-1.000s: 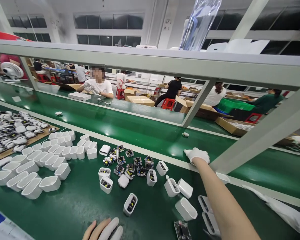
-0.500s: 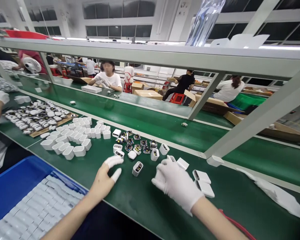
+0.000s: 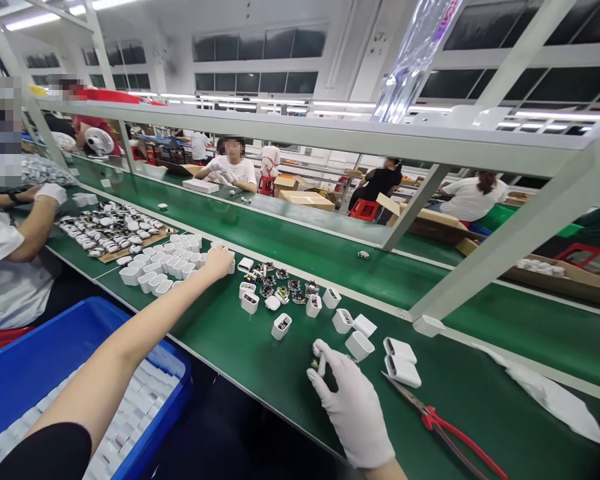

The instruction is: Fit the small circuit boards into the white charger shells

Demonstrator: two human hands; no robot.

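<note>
Dark windows [image 3: 260,45] run along the far wall of a bright workshop, where several people sit among cardboard boxes [image 3: 307,200]. Across the middle stretches a long green worktop [image 3: 260,370], with a pale metal shelf [image 3: 305,131] standing above it. At near left, a blue bin [image 3: 10,387] holds rows of white pieces [image 3: 145,400]. Beyond the bin, at the left edge, sits a co-worker [image 3: 10,267] in a white top, one gloved hand close to a pile of small white and black parts [image 3: 113,227].

The person's right hand [image 3: 350,403], in a white glove, is over the near side of the worktop. From the near left, the bare left arm reaches far out, ending in the left hand [image 3: 221,260] at the right end of a cluster of white cases [image 3: 167,260]; its fingertips are hidden, so I cannot tell whether that grip grasps anything. Red-handled pliers [image 3: 435,417] lie at near right, tips just beside two white cases [image 3: 403,363]. Loose circuit boards [image 3: 295,290] sit in a bunch right of the left hand. Smallest is the single board [image 3: 316,360] pinched between the right hand's thumb and fingers.
</note>
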